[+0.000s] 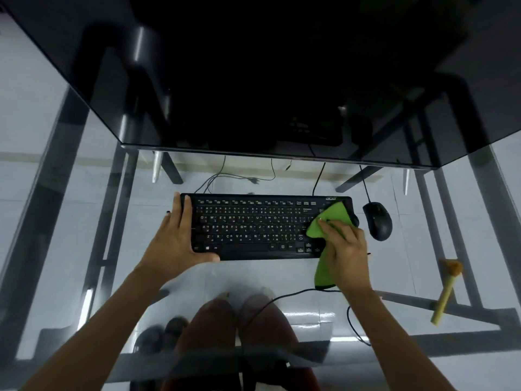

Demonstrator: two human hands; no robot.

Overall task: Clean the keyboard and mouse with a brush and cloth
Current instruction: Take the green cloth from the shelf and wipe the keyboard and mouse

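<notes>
A black keyboard (253, 227) lies flat on the glass desk in the middle of the view. My left hand (177, 238) grips its left end, thumb along the front edge. My right hand (345, 251) presses a green cloth (328, 221) onto the keyboard's right end; the cloth's tail hangs down past the front edge. A black wired mouse (377, 220) rests just right of the keyboard, untouched. The brush (446, 290), yellow-handled with an orange-brown head, lies on the desk at the far right, away from both hands.
A dark monitor (253, 80) looms over the back of the glass desk (197, 283). Cables (304, 293) trail across the glass near my right wrist and behind the keyboard. My legs and shoes show through the glass below.
</notes>
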